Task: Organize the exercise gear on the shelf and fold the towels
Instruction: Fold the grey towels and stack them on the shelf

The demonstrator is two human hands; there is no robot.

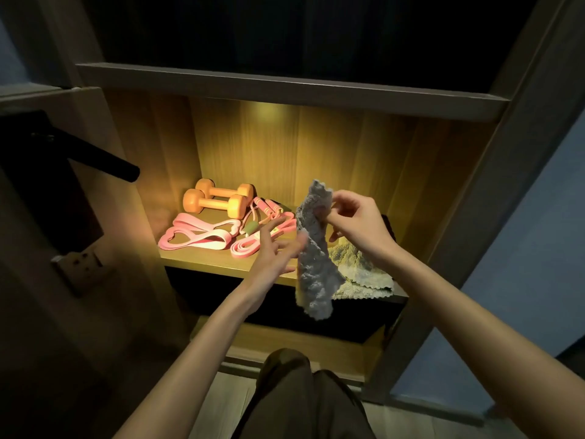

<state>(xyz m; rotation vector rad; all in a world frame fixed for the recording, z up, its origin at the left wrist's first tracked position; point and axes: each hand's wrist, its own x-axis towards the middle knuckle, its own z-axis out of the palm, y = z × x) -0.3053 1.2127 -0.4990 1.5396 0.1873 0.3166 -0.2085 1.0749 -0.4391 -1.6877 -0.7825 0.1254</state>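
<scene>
Up close, your right hand (354, 223) pinches a gray towel (313, 270) by its top; your left hand (273, 255) hovers beside it, fingers (265, 237) spread, empty.

The lit wooden shelf (202, 263) carries four groups of items. Two orange dumbbells (215, 204) lie side by side at 10 o'clock, near the back wall. Pink resistance bands (196, 237) lie flat at 8 o'clock. A pink jump rope (269, 209) lies coiled near the centre. A crumpled towel (357, 270) at 4 o'clock overhangs the front edge.
</scene>
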